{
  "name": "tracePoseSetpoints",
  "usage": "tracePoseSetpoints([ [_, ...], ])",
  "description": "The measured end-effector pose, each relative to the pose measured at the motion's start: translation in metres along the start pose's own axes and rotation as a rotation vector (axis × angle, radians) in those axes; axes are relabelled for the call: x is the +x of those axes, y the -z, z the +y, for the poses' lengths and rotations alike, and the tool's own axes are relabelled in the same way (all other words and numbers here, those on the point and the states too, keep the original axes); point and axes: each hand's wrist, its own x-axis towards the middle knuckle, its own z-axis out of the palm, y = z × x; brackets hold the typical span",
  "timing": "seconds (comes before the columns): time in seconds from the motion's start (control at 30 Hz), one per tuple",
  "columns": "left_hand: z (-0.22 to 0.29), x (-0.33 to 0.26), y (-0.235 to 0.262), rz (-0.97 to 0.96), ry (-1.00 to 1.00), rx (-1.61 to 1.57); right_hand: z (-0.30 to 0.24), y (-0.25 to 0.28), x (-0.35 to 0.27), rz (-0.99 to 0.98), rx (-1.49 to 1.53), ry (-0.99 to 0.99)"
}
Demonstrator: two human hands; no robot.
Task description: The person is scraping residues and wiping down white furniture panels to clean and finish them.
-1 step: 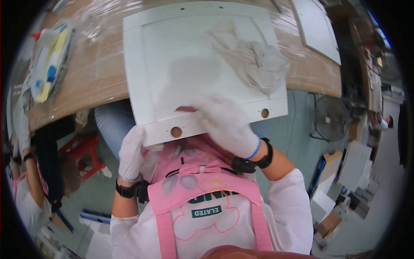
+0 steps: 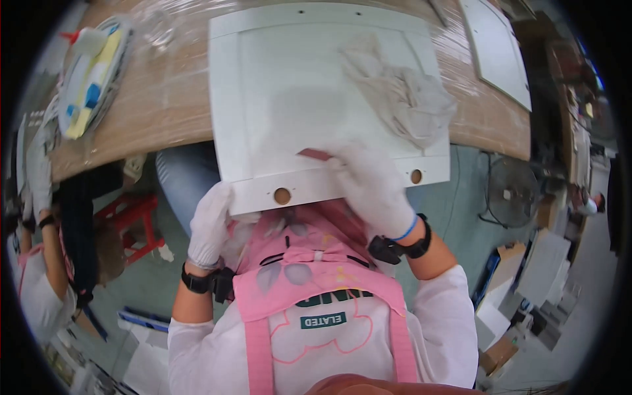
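Observation:
A white framed panel (image 2: pixel 283 66), like a cabinet door, lies partly on the table, with its near edge jutting out over my lap. Two round holes show in the near rail. My left hand (image 2: pixel 209 224), in a white glove, is closed on the panel's near left corner. In my gloved right hand (image 2: pixel 375 187) is a flat reddish-brown piece of sandpaper (image 2: pixel 315 154), held over the near rail between the holes. The fingertips are partly blurred. A crumpled off-white cloth (image 2: pixel 405 95) rests on the panel's right side.
The table (image 2: pixel 151 118) is covered in plastic film. An oval tray (image 2: pixel 99 108) with a white bottle stands at left, another white panel (image 2: pixel 497 49) at far right. A red stool (image 2: pixel 128 227) and a co-worker's gloved hand (image 2: pixel 41 178) are left, a floor fan (image 2: pixel 510 191) right.
The whole view has shifted slightly, so most things appear farther right. My right hand has moved the sandpaper a little to the right along the near rail. My left hand keeps its hold.

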Motion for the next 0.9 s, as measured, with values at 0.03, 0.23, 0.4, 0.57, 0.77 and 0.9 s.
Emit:
tracePoseSetpoints([
  [0.03,-0.001,0.002,0.000,0.034,-0.095,0.138,0.000,0.008,-0.004,0.081,0.042,-0.138],
  [0.23,0.025,0.001,0.031,0.144,0.041,-0.194,0.048,0.048,-0.010,0.341,-0.088,-0.266],
  [0.4,0.043,0.000,0.072,0.400,-0.115,-0.248,0.071,0.107,0.023,0.555,0.185,-0.214],
  [0.57,0.050,0.041,0.107,0.613,-0.338,-0.182,0.152,0.173,0.061,0.661,-0.214,-0.341],
  [0.77,0.089,0.093,0.153,0.956,-0.551,0.179,0.214,0.201,0.081,0.533,-0.615,-0.519],
  [0.9,0.124,0.128,0.175,1.166,-0.491,0.554,0.151,0.186,0.077,0.577,-0.784,-0.374],
])
